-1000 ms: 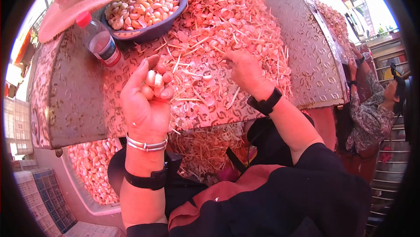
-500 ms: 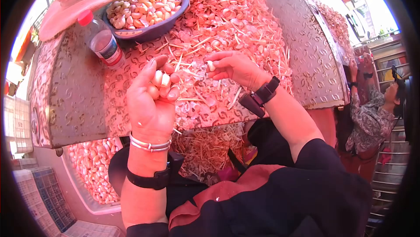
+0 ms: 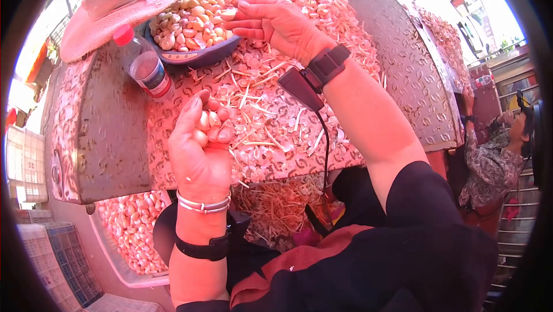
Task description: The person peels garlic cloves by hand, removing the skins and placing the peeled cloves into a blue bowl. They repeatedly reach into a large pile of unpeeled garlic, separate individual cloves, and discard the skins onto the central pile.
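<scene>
My left hand [image 3: 200,139] is curled palm up around several peeled garlic cloves [image 3: 211,120], low over the near part of the table. My right hand [image 3: 276,27] reaches to the right rim of a dark blue basin [image 3: 199,58]. A garlic clove [image 3: 228,14] shows at its fingertips, between the thumb and the fingers. Peeled cloves [image 3: 193,21] are heaped inside the basin. Papery garlic skins [image 3: 328,24] and thin stalks lie over the tabletop beside both hands.
A red-capped plastic bottle [image 3: 151,73] and a sun hat [image 3: 124,1] stand left of the basin. Below the table edge are a white tub [image 3: 109,248] of garlic and a pile of stalk waste [image 3: 282,208]. Another person [image 3: 495,162] sits at the right.
My right hand has moved up and away from me, from over the skins to the basin, with the clove at its fingertips. My left hand still holds its cloves. The view has shifted slightly.
</scene>
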`<control>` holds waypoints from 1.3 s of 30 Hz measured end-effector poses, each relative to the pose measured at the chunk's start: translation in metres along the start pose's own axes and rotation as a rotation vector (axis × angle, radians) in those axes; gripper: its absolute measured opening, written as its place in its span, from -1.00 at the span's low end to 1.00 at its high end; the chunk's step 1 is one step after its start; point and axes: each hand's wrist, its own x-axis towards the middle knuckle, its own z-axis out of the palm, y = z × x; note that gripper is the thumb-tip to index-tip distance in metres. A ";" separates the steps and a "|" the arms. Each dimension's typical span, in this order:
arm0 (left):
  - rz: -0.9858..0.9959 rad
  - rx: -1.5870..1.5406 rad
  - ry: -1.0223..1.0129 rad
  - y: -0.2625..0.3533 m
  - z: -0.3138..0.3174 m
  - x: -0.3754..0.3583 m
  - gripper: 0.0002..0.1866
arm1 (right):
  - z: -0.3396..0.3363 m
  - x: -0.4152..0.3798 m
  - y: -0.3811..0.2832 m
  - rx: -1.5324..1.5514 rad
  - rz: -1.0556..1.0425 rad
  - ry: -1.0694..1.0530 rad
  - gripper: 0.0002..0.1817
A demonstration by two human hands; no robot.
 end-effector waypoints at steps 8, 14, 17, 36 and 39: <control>0.071 -0.044 -0.008 0.010 -0.002 0.004 -0.80 | -0.033 -0.034 0.108 -1.857 -0.145 -0.089 -0.35; 0.056 -0.003 -0.007 0.007 0.000 0.001 -0.81 | 0.024 -0.108 0.120 -1.723 -0.574 -0.216 -0.51; 0.056 -0.005 -0.006 0.008 -0.003 0.000 -0.82 | 0.023 -0.101 0.088 -1.511 -0.132 -0.350 -0.59; -0.108 0.311 -0.013 -0.032 -0.002 0.009 -0.87 | -0.046 -0.108 0.067 -0.602 0.189 0.129 -0.79; -0.282 0.225 -0.009 -0.064 -0.009 0.013 -0.84 | -0.029 -0.138 0.052 -0.534 0.159 0.247 -0.82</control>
